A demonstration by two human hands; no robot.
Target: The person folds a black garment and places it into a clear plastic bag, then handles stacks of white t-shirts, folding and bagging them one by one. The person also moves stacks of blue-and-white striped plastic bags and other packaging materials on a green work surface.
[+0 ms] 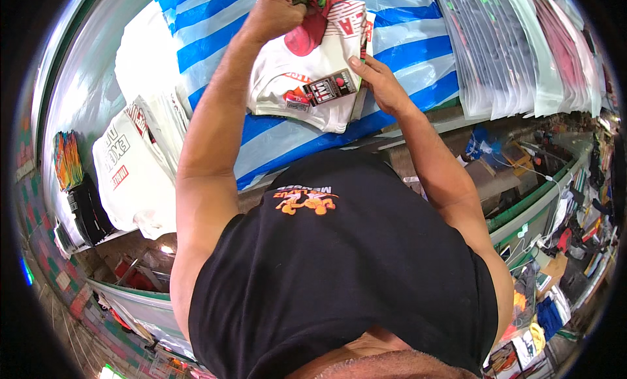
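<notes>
A folded white T-shirt [274, 70] with red and green printing lies before me, its neckline turned towards my body. A dark printed hang tag [330, 87] rests on it near the neck. At the shirt's far edge, my left hand [279, 14] grips a bunched, colourful printed part of the cloth with curled fingers. My right hand [379, 80] holds the shirt's right side, thumb on top and the other fingers partly hidden. Beneath the shirt is a blue-and-white striped plastic sheet [411, 50].
White printed shirts [132, 168] are piled at the left. Beyond them sit a multicoloured folded garment [68, 158] and black folded garments [88, 212]. Many garments in clear plastic sleeves [485, 50] overlap at the right. Below these, an open compartment holds clutter and a white cable [519, 170].
</notes>
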